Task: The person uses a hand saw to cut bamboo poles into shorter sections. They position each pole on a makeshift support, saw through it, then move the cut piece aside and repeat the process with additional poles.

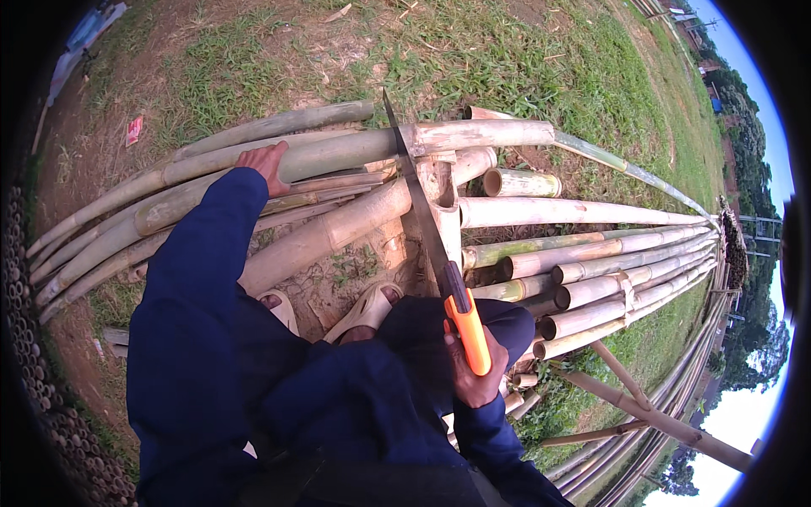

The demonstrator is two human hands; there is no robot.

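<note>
My right hand (478,372) is closed round the orange handle of a hand saw (420,198). The saw's long dark blade points away from me and lies across a thick bamboo pole (342,155), close to one of its joints. My left hand (269,166) grips that same pole to the left of the blade, with the fingers over its far side. Under the pole, near the blade, stands an upright bamboo post (438,182). A second thick bamboo (325,228) slants below. Whether the blade has cut into the pole, I cannot tell.
Several cut bamboo poles (591,291) lie stacked to the right, open ends toward me. Longer poles (101,224) run off to the left. A short bamboo piece (522,182) lies beyond the post. A bamboo frame (650,414) stands at lower right. Grass (541,59) spreads ahead.
</note>
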